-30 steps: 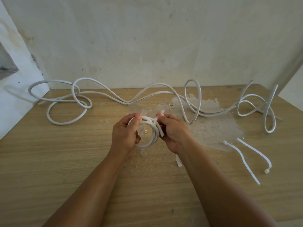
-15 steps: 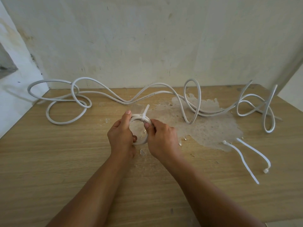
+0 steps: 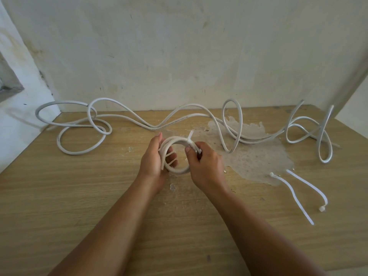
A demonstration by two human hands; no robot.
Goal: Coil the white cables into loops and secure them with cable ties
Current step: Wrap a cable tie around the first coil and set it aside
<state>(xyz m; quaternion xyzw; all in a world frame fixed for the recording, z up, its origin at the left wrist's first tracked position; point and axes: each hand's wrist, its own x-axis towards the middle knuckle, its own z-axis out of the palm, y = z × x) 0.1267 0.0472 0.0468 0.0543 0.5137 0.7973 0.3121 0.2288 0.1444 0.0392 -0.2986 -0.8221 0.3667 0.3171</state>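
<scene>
Head view looks down on a wooden surface set against a stained pale wall, with a worn, glossy patch right of centre. Along the back edge a long white cable sprawls in loose loops from the left corner to the far right. At the middle, both hands hold a small coiled cable just above the surface — the left hand cups its left side with fingers curled round the loops, the right hand pinches a cable tie wrapped over the coil's top right. Two spare cable ties lie loose to the right, near each other.
</scene>
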